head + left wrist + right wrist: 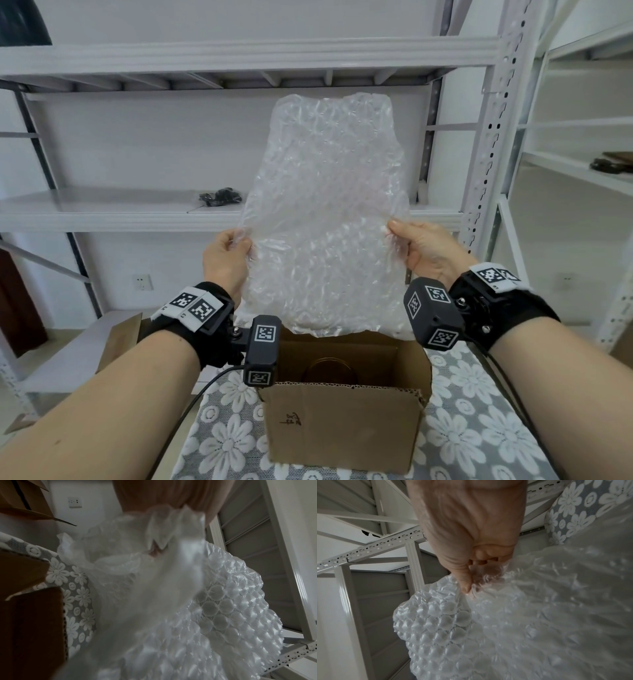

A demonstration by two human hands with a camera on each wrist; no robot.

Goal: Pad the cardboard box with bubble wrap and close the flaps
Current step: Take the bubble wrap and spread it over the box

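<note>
Above the open cardboard box, both hands pinch the bubble wrap.

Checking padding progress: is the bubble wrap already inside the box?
No, both hands, left and right, hold the bubble wrap up above the open cardboard box.

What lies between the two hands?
In the head view, only the bubble wrap sheet spans between left hand and right hand; each pinches one edge.

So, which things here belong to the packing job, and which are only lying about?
Job: bubble wrap, pinched by left hand and right hand; open cardboard box below it.
Lying about: black bundle on shelf; dark item on right shelf; flowered tablecloth.
</note>
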